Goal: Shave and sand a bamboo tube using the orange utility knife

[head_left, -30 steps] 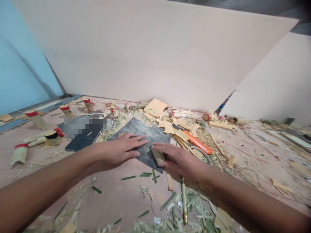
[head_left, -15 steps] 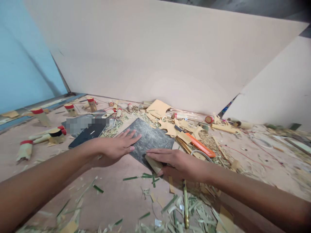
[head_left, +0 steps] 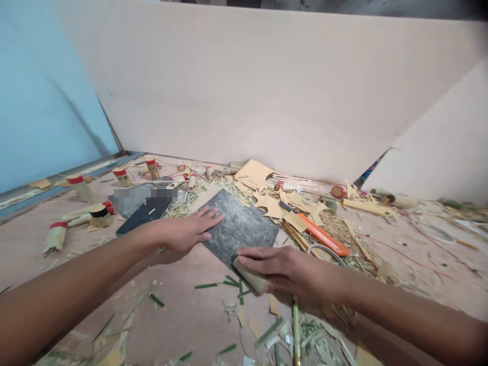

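A dark, scuffed sheet (head_left: 244,221) lies flat on the work surface, one corner towards me. Fingers spread, my left hand (head_left: 190,231) rests on its left edge and holds nothing. My right hand (head_left: 280,267) is wrapped round a pale bamboo piece (head_left: 249,275), which lies against the sheet near its front corner; the fingers hide part of it. Right of the sheet is an orange cutter (head_left: 322,235), partly under cut paper pieces (head_left: 269,203).
Red-banded bamboo pieces (head_left: 80,188) and a black phone (head_left: 147,213) are at the left. Green shavings (head_left: 269,333) and a brass-coloured rod (head_left: 296,330) lie in front. A pale panel (head_left: 247,86) rises behind. Thin red wires run at the right.
My right hand and the bamboo piece have moved slightly towards the sheet's front corner. My left hand still lies on the left edge. The whole view has shifted a little.
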Demonstrator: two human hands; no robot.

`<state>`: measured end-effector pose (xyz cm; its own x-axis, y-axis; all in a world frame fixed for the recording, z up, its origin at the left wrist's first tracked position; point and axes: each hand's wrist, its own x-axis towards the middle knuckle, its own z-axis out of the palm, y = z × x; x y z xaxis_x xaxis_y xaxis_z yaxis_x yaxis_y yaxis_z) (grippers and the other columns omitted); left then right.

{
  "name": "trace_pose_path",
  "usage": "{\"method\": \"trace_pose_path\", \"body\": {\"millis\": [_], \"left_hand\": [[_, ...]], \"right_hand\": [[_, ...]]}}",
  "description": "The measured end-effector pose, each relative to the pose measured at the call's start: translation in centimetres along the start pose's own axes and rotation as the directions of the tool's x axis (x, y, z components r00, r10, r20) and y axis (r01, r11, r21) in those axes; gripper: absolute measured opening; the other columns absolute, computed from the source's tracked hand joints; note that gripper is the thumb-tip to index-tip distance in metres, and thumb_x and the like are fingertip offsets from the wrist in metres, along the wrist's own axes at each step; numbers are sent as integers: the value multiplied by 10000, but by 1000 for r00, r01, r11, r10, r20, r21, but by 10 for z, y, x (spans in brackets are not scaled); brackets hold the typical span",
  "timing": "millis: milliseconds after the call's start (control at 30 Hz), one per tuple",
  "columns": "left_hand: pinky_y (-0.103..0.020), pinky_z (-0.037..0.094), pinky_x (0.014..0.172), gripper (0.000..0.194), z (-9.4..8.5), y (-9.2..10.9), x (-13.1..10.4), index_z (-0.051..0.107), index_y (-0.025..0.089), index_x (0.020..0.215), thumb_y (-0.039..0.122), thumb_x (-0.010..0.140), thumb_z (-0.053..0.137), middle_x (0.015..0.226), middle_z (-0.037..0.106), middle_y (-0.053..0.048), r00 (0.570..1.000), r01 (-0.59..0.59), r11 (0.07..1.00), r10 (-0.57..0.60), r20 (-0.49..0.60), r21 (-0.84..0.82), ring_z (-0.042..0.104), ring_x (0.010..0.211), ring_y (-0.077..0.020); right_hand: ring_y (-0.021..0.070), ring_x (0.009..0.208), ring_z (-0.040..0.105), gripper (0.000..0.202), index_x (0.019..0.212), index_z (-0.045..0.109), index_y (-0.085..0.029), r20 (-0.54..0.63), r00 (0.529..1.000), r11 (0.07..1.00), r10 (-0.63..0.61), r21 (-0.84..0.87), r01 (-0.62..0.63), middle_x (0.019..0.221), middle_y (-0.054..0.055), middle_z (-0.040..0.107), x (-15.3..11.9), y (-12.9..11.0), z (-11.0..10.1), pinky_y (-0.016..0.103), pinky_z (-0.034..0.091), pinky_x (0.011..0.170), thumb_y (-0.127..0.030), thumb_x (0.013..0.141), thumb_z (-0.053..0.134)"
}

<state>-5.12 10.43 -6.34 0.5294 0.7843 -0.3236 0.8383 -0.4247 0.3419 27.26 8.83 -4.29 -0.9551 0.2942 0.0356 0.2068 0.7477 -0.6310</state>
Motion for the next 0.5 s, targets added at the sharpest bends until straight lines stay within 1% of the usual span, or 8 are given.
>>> {"method": "trace_pose_path", "body": {"millis": [67, 133, 233, 300, 367, 500], "left_hand": [[-544, 163, 1269, 682, 1, -2, 1, 115, 287, 1685, 404, 1071, 386, 1736, -34, -85, 1000, 6, 1000, -6, -19, -6, -31, 1605, -324], [-547, 173, 1267, 691, 2, -3, 1, 112, 301, 1684, 400, 1066, 403, 1739, -31, -75, 1000, 14, 1000, -14, -28, -9, -25, 1606, -326], [-571, 177, 1261, 709, 2, -3, 2, 114, 294, 1685, 399, 1057, 426, 1737, -18, -88, 1000, 7, 1000, -7, -21, -5, -17, 1605, -340], [-585, 158, 1261, 703, 1, -3, 3, 121, 295, 1684, 403, 1059, 421, 1738, -15, -89, 1000, 3, 1000, -3, -16, 11, -21, 1606, -342], [-586, 136, 1265, 698, -1, -2, 2, 118, 297, 1685, 418, 1063, 410, 1740, -21, -86, 1000, 12, 1000, -12, -3, 29, -28, 1607, -339], [-573, 149, 1270, 695, -5, -3, 1, 144, 262, 1686, 485, 1067, 367, 1744, 17, -99, 1000, -10, 997, 10, 4, 72, 2, 1608, -353]], "right_hand": [[216, 1447, 500, 603, 1589, 431, -322, 13, 998, 999, 54, -5, -54, 1639, 71, 432, -15, -9, 2, 299, 439, 1164, -163, 1024, 573], [208, 1451, 495, 630, 1591, 426, -326, 32, 997, 997, 73, -26, -72, 1640, 59, 431, -23, -14, 3, 291, 429, 1172, -120, 1012, 562], [210, 1482, 453, 630, 1595, 423, -307, 63, 997, 998, 48, -53, -45, 1644, 62, 426, -19, -17, -1, 306, 395, 1202, -127, 1010, 572], [209, 1507, 411, 597, 1598, 419, -281, 85, 996, 998, 15, -63, -9, 1646, 75, 420, -6, -16, -5, 325, 363, 1226, -146, 1031, 549], [206, 1513, 402, 566, 1595, 428, -247, 97, 995, 997, -29, -70, 36, 1648, 95, 414, 13, -13, -10, 337, 347, 1238, -150, 1045, 524], [213, 1516, 400, 542, 1572, 466, -194, 84, 981, 981, -175, -66, 181, 1632, 125, 435, 56, -1, -13, 360, 360, 1236, -132, 1038, 536]]}}
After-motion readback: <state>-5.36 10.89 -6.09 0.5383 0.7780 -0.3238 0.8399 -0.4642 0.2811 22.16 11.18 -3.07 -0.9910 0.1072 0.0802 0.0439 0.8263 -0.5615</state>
